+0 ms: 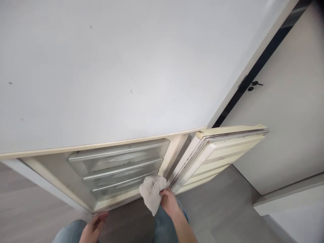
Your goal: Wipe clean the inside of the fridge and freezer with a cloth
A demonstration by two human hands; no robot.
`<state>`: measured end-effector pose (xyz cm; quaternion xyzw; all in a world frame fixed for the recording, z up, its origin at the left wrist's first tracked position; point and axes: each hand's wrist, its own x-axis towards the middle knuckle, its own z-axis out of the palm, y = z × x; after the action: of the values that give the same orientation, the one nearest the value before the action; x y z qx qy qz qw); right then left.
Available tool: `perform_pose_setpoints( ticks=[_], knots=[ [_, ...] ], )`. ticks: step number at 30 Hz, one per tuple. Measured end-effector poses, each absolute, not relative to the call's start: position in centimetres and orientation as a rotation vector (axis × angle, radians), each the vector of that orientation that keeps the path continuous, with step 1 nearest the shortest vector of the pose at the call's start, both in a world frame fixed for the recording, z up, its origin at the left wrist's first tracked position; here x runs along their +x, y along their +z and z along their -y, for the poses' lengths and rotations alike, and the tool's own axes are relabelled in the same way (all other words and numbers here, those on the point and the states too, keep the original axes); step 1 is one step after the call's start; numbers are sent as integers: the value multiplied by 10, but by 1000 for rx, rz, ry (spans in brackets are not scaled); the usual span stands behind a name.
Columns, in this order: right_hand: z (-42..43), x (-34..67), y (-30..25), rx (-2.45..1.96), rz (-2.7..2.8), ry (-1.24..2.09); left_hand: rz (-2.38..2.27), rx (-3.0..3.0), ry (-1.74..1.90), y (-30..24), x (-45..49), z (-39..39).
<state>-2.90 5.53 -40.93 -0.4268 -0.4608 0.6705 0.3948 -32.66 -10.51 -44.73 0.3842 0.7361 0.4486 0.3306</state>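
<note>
1. Pinching the white cloth [152,192] by its right edge, the right hand [169,201] had thumb and fingers clamped on it; the rest hung loose and bunched.
2. Cloth was at the front of the white cabinet [59,172], by its lower right corner, near the swung-out door [227,152]; couldn't tell if it touched the frame.
3. Left hand [94,227] was near the cabinet's lower left corner, fingers loosely bent, apart from the thumb, a bit blurred; contact with the frame unclear.
4. Three clear drawers [126,168] sat stacked inside the cabinet.
5. Door had a ribbed inner face, dark marks along its seal.
6. White top [113,67] showed few dark specks.
7. Jeans [165,226] were below both hands, over grey floor [217,209].
</note>
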Motion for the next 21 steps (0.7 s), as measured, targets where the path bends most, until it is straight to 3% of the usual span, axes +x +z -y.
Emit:
perform_pose_setpoints(
  ticks=[4,7,12,21],
  knots=[
    [-47,-16,-337,-924,914,1847,-1548,826,1180,-392,-253,54],
    [-43,-7,-312,-889,807,1848,-1292,768,1205,-333,-206,22],
    [-38,12,-308,-911,699,1890,-901,734,1182,-260,-177,-11],
    [-16,41,-313,-937,817,1632,-901,786,1213,-225,-163,-43]
  ],
)
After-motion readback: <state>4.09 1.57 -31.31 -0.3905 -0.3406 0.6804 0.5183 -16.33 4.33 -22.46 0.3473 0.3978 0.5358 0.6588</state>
